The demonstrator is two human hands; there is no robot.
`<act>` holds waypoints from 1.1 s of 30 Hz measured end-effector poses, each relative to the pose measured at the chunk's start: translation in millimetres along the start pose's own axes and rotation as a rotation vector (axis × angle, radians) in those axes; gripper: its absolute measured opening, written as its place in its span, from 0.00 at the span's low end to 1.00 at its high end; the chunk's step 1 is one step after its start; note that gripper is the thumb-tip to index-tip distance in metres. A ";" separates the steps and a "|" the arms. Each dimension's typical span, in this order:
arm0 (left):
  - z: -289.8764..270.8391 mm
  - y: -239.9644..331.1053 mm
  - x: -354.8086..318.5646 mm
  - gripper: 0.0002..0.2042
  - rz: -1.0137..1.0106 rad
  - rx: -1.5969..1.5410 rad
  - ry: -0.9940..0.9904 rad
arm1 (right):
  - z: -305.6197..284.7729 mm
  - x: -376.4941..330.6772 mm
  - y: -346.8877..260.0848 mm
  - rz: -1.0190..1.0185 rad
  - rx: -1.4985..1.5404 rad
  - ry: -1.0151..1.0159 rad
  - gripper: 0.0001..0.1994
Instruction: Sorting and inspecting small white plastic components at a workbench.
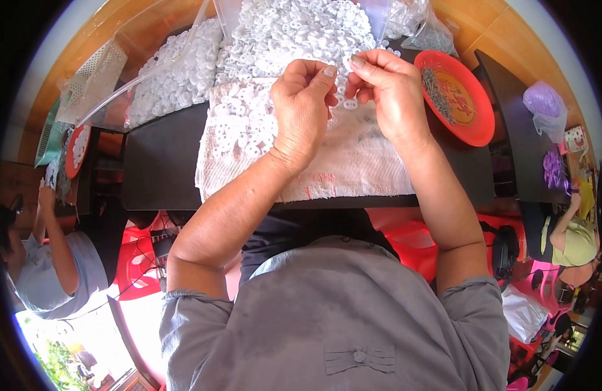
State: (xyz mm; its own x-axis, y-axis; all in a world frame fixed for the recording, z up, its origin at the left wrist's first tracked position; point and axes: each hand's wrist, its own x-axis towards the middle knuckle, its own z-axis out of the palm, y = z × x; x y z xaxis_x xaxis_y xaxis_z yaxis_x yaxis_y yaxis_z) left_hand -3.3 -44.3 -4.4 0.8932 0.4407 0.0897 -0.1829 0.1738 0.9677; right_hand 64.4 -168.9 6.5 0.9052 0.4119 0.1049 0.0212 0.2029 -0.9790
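Both my hands are raised over the far part of a pale cloth [353,179] on the dark table. My left hand [302,104] is closed in a pinch, thumb against the fingers; whatever it holds is too small to make out. Just to its right, my right hand [393,94] pinches a small white plastic piece [347,63] between thumb and fingertips. The two hands are close but apart. Many small white ring-like plastic pieces [239,124] lie scattered on the cloth left of my left hand. Beyond my hands rises a big heap of the same pieces [294,32].
A red plate [481,127] with thin grey metal pieces [438,98] stands right of my right hand. More white pieces [177,75] fill a clear container at the left. Clear plastic bags [418,26] lie at the back right. Other people [60,267] work at both sides.
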 end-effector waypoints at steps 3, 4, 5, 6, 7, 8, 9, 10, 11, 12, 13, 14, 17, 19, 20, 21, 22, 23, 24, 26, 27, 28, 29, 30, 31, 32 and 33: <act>0.5 0.6 -0.3 0.07 0.000 -0.017 0.003 | 1.2 -0.9 -0.3 -0.007 -0.012 0.024 0.07; 0.7 0.9 -0.4 0.07 -0.004 -0.030 0.002 | 1.2 -0.9 -0.6 -0.017 -0.022 0.013 0.07; 1.0 0.9 -0.6 0.07 -0.004 -0.030 0.003 | 1.3 -1.2 -0.6 -0.027 -0.032 0.003 0.07; 1.2 0.9 -0.8 0.07 0.000 -0.031 0.001 | 2.8 -2.0 -0.9 -0.026 -0.032 0.003 0.07; 1.2 0.8 -0.9 0.07 0.004 -0.032 -0.001 | 5.2 -3.3 -1.2 -0.025 -0.055 0.005 0.07; 0.7 0.1 -0.6 0.07 0.005 -0.032 0.000 | 6.8 -4.1 -1.4 -0.025 -0.078 0.007 0.07; 0.1 -1.3 0.1 0.07 0.009 -0.031 -0.001 | 7.3 -4.4 -1.4 -0.025 -0.078 0.006 0.07; -0.3 -2.0 0.8 0.07 0.014 -0.031 -0.002 | 7.6 -4.6 -1.2 -0.023 -0.088 -0.008 0.07; -0.2 -1.9 1.5 0.07 0.014 -0.031 -0.004 | 7.2 -4.9 -1.7 -0.022 -0.100 -0.019 0.07; -0.9 -1.5 2.2 0.06 0.019 -0.024 -0.026 | 6.4 -4.8 -3.3 -0.022 -0.100 -0.017 0.07; -1.6 -1.0 2.9 0.06 0.025 -0.017 -0.049 | 4.9 -4.2 -6.1 -0.013 -0.117 -0.026 0.07; -2.3 0.7 4.4 0.06 0.025 -0.016 -0.052 | 3.1 -3.1 -8.8 -0.005 -0.134 -0.035 0.07; -3.7 6.9 7.7 0.06 0.005 -0.112 -0.141 | -6.4 0.6 -15.9 -0.031 -0.099 -0.073 0.08; -3.4 9.0 7.4 0.05 0.013 -0.072 -0.204 | -14.3 2.7 -18.1 -0.025 -0.105 -0.111 0.08; -3.3 9.1 6.9 0.05 0.013 -0.070 -0.206 | -15.6 2.8 -20.5 -0.015 -0.121 -0.135 0.08; -3.2 9.0 6.4 0.05 0.008 -0.044 -0.203 | -16.4 2.9 -22.3 -0.005 -0.137 -0.160 0.08; -3.1 8.9 6.1 0.05 0.003 -0.017 -0.200 | -17.1 3.0 -23.2 -0.005 -0.136 -0.158 0.08; -3.2 9.0 5.5 0.05 0.002 -0.016 -0.201 | -17.7 2.8 -23.7 -0.003 -0.152 -0.173 0.08; -3.3 9.5 5.0 0.05 0.012 0.008 -0.201 | -18.4 2.7 -23.7 0.000 -0.169 -0.188 0.08; -3.6 9.9 4.7 0.05 0.019 0.033 -0.203 | -19.1 4.3 -21.9 -0.011 -0.196 -0.213 0.08; -3.7 9.8 5.0 0.05 0.015 0.047 -0.204 | -18.9 4.3 -20.7 -0.022 -0.224 -0.238 0.08; -3.9 9.8 4.9 0.05 0.013 0.060 -0.205 | -18.2 3.0 -19.5 -0.021 -0.223 -0.236 0.08; -4.4 10.3 5.1 0.05 0.013 0.061 -0.207 | -16.7 2.7 -18.6 -0.029 -0.219 -0.229 0.07; -4.9 11.1 4.9 0.05 -0.005 0.080 -0.208 | -15.7 2.5 -17.8 -0.037 -0.215 -0.221 0.07; -4.8 11.8 5.0 0.05 -0.023 0.100 -0.209 | -15.4 2.5 -16.3 -0.039 -0.215 -0.220 0.07; -4.6 11.0 5.4 0.05 -0.021 0.100 -0.210 | -14.9 2.3 -14.2 -0.032 -0.186 -0.194 0.07; -4.3 8.9 6.2 0.05 -0.011 0.064 -0.213 | -14.3 2.1 -13.6 -0.025 -0.157 -0.167 0.07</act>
State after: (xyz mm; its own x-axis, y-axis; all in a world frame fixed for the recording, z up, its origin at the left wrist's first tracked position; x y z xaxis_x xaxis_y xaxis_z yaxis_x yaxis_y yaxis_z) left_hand -1.1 -36.3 3.7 0.9627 0.2424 0.1204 -0.1525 0.1185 0.9812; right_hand 72.1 -183.5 17.5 0.8210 0.5526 0.1439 0.1199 0.0796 -0.9896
